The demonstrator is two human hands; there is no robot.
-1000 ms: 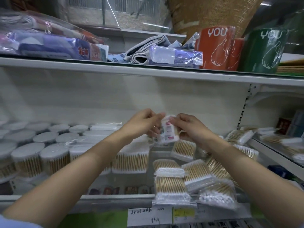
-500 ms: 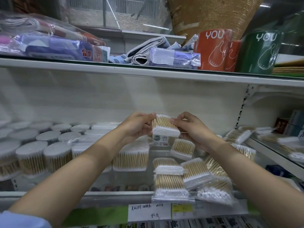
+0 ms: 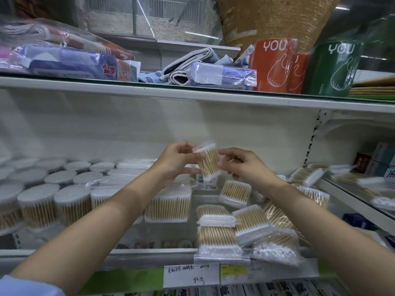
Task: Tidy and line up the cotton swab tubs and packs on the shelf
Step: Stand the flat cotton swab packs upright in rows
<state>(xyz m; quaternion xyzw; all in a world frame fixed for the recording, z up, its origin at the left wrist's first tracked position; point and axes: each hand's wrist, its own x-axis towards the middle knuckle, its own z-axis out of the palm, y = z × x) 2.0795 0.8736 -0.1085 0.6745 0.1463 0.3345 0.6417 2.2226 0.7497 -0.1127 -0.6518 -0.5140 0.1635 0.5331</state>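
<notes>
Swab pack (image 3: 209, 165) pinched between left hand (image 3: 177, 161) and right hand (image 3: 241, 167); could slip onto loose packs (image 3: 245, 223) by shelf (image 3: 149, 252) front edge.

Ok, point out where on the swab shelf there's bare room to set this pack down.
Bare shelf floor shows between the wide rectangular swab pack and the tumbled pile of flat bagged packs. Left is crowded with round white-lidded tubs. The small held pack sits between left hand and right hand.
</notes>
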